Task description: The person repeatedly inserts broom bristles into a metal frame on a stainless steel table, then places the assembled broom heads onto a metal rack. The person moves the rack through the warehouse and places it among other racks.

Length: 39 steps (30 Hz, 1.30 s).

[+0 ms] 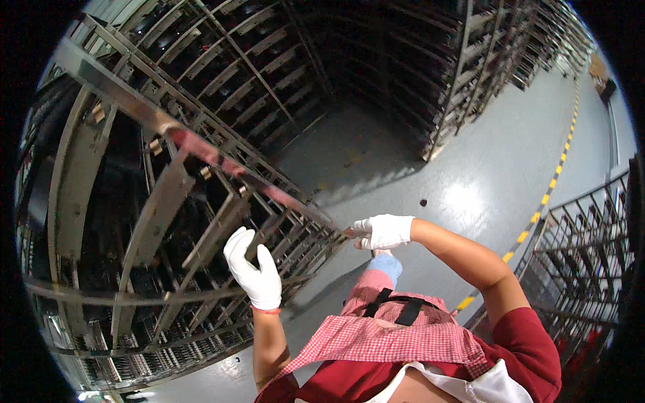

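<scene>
A tall metal rack (151,221) with rows of slanted grey slats stands along my left side. A long, shiny metal bar (269,191) runs along its top, mirroring red cloth. My left hand (255,270), in a white glove, is raised beside the slats with its fingers stretched and the thumb apart; nothing is in it. At the right end of the shiny bar, my right hand (388,232), also gloved in white, has its fingers bent around the rack's end. Its fingertips are partly hidden there.
More slatted racks (248,57) stand at the far left, with another row (470,80) at the far right. A wire rack (584,248) is near on the right. Yellow-and-black tape (554,178) curves along the grey floor (396,195), where a small dark round spot (423,202) shows.
</scene>
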Available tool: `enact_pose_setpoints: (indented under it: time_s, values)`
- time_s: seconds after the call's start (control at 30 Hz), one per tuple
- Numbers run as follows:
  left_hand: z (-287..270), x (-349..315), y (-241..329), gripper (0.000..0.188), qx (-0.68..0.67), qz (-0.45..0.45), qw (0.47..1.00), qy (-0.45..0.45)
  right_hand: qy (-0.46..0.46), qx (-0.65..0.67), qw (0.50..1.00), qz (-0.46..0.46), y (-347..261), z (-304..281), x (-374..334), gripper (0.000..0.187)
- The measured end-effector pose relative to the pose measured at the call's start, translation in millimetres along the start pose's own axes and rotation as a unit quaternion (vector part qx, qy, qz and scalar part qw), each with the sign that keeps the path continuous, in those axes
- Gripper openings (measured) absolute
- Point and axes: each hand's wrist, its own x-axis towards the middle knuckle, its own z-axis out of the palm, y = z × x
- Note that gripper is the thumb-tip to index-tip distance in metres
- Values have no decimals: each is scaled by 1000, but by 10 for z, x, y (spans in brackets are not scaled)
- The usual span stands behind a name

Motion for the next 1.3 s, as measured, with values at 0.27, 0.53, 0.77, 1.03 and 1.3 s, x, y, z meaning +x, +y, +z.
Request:
enact_pose_setpoints:
  time_s: [0.27,0.53,0.77,1.03,1.3]
  values:
    - [1067,754,-242,61,280,14,945,168,24,61,992,-107,-333,-1416,1097,45]
    - [1572,594,-425,73,313,-141,821,457,-18,60,932,-358,-395,-2091,2601,42]
    - [1845,1032,-371,50,323,-256,625,663,138,28,882,-449,-1108,-2485,4279,72]
    - [1990,1276,-330,26,532,-306,509,604,130,55,778,-612,-1569,-2359,5491,62]
    - [2057,1500,-306,35,524,-212,561,604,93,98,800,-584,-1554,-2210,5509,50]
